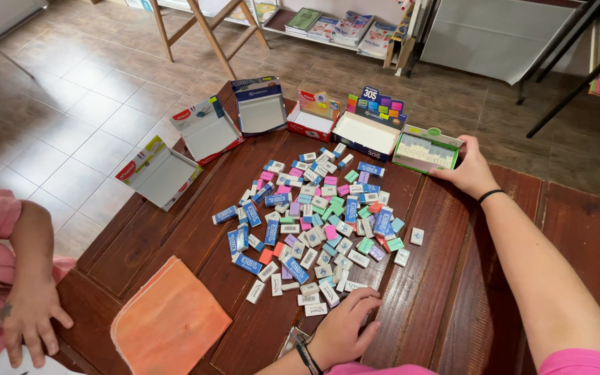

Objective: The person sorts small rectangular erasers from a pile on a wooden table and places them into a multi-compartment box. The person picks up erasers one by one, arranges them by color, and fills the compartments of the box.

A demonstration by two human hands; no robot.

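The left hand (345, 326) rests on the wooden counter (425, 278), fingers loosely curled and grasping nothing, fingertips touching the near edge of a heap of erasers (321, 226). The right hand (468, 170), arm outstretched, clasps the side of a green box (425, 149) beyond the heap. Further open boxes (258, 104) fan leftward; an orange cloth (168, 321) lies left of the left hand, near another person's hand (32, 316).

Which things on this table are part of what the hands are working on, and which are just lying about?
In hand:
- left hand at the near edge of the eraser pile
- right hand on the green-and-white box
- the other open display boxes along the far edge

Lying about:
- orange cloth
- another person's hand at the table's left corner
- wooden easel legs and stacked books beyond
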